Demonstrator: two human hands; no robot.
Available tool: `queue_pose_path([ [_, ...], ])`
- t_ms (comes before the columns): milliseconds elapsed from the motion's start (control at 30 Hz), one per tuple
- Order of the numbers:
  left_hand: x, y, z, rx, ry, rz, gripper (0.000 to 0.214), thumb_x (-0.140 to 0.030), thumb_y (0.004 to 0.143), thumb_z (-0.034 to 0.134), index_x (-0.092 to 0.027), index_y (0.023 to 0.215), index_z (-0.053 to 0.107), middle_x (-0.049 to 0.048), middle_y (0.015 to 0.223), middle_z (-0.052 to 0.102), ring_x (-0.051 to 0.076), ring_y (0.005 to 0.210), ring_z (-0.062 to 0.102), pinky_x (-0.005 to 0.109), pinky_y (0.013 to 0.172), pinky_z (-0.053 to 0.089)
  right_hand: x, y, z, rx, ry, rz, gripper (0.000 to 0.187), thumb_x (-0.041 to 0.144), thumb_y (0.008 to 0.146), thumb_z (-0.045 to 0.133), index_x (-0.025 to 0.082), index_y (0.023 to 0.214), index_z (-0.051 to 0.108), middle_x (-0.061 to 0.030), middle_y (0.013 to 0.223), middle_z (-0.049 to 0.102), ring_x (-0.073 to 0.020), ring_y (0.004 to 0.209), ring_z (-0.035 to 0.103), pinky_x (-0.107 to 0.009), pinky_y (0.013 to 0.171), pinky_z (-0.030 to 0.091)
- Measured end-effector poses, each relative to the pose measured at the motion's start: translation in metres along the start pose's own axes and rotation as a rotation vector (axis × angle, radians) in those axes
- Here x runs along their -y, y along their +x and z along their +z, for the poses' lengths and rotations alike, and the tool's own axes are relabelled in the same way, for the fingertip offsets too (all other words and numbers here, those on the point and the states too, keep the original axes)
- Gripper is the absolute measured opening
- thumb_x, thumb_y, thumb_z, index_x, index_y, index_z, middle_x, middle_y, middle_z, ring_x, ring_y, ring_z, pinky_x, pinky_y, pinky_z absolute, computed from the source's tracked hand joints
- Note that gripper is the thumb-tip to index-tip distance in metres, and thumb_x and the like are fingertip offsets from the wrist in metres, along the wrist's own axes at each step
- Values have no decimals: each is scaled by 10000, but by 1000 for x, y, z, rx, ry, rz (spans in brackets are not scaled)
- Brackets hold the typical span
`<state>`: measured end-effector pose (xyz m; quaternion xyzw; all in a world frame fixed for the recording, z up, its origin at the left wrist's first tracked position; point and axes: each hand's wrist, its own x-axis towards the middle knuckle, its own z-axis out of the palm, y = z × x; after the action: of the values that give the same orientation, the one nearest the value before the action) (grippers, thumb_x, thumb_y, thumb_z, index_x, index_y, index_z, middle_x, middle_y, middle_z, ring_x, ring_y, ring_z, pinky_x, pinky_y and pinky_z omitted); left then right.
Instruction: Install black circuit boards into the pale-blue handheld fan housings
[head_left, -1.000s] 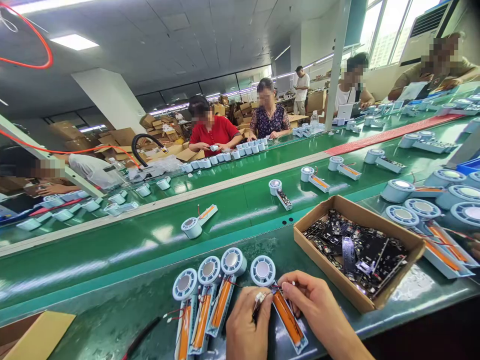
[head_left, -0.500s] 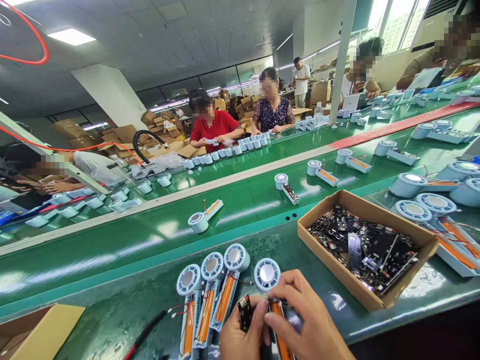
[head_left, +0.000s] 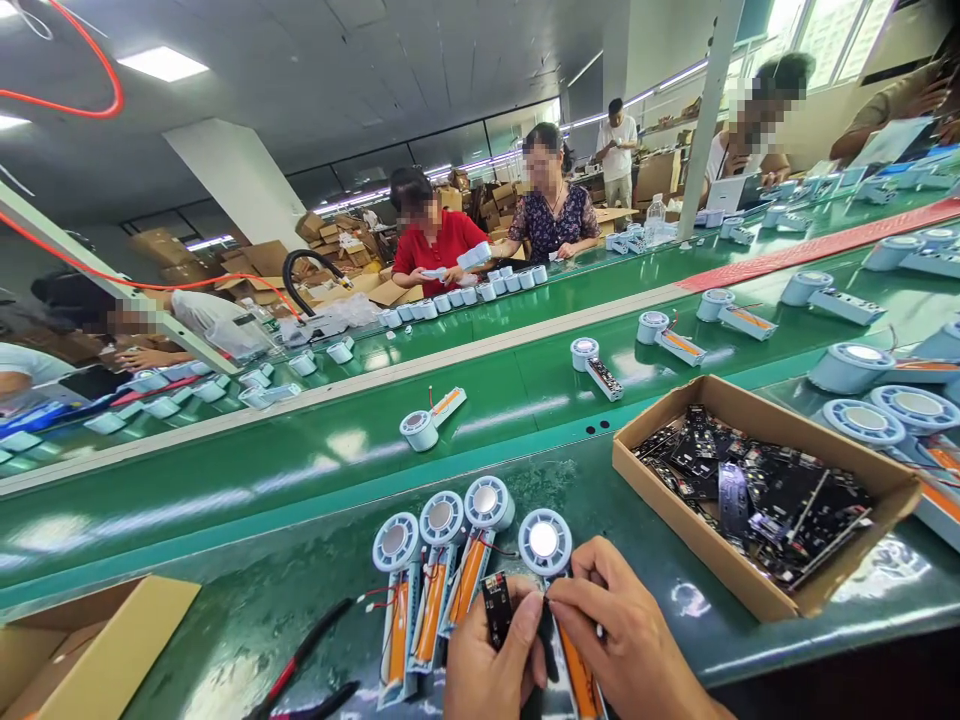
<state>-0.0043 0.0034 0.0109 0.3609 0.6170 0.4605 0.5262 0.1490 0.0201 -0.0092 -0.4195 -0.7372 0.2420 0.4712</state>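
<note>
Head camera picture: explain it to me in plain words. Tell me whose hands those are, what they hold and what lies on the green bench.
The camera sits on a worker's head, looking down at that person's own bare hands. The left hand pinches a small black circuit board; the right hand touches a white fan unit with an orange battery. Beside it lie three similar units, red-handled pliers and a cardboard box of circuit boards. Other people work across the green belt.

bench top (head_left: pixel 247 610): glossy green | carton (head_left: pixel 757 600): matt cardboard | fan head (head_left: pixel 544 541): smooth pale plastic
</note>
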Motion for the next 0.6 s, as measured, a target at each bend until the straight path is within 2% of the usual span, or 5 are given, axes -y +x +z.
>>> queue_pose_path([
  [67, -1, 0, 1, 53, -38, -42, 576, -698, 650, 797, -154, 754, 640, -67, 366, 499, 24, 355, 350, 124, 398, 208, 0, 0, 1, -12, -2, -3, 216, 98, 973, 510, 197, 950, 701, -35, 842, 466, -178, 759, 539, -280, 630, 479],
  [233, 1, 2, -3, 114, -150, -187, 515, -655, 690, 783, -191, 684, 558, -60, 311, 497, 14, 260, 289, 119, 324, 150, 1, -1, 5, -44, -55, -79, 204, 94, 957, 536, 197, 1037, 693, -44, 847, 498, -182, 741, 530, -278, 617, 487],
  [400, 2, 1, -3, 104, -198, -201, 478, -596, 726, 774, -205, 650, 511, -98, 315, 434, 29, 250, 331, 111, 294, 195, 8, 3, 6, -75, -195, -151, 207, 86, 962, 526, 194, 974, 702, -54, 820, 519, -192, 727, 489, -291, 616, 429],
  [600, 4, 3, 0, 113, -261, -192, 489, -582, 707, 782, -207, 633, 477, -123, 426, 427, 16, 239, 348, 126, 282, 238, 11, 6, 6, -128, -316, -267, 261, 93, 983, 455, 155, 864, 680, -83, 831, 538, -198, 715, 450, -326, 639, 348],
])
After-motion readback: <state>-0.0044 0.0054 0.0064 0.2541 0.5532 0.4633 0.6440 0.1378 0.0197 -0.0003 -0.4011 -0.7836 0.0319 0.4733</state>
